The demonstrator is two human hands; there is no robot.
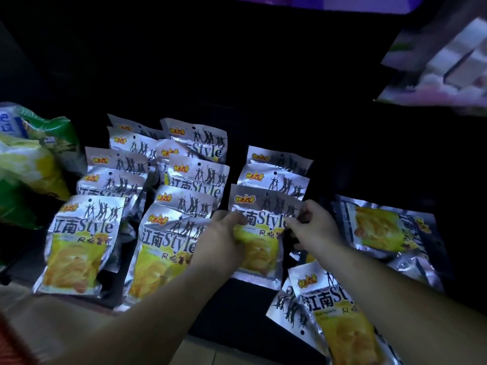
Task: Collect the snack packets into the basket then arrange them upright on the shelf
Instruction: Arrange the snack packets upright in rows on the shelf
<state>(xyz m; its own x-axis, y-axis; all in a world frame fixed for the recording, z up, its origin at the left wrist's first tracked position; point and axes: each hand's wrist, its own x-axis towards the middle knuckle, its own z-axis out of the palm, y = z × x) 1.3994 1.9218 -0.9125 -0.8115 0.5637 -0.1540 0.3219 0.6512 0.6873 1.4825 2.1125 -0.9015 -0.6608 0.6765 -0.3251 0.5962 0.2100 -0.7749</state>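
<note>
Several silver and yellow snack packets stand in rows on a dark shelf [250,299]. My left hand [224,233] and my right hand [313,227] both grip the front packet of the third row [261,248], one on each side edge, holding it upright. Two more packets stand behind it [274,180]. Left of it are two fuller rows, fronted by a packet at the far left [79,243] and another beside it [160,248]. At the right, packets lie flat on the shelf [382,230], and a few lie loose near me [337,312]. No basket is in view.
Green and yellow snack bags [31,159] crowd the shelf's left end. A higher shelf with pale boxes [448,64] juts out at the upper right. The back of the shelf is dark. A light floor or box edge [52,325] shows at the lower left.
</note>
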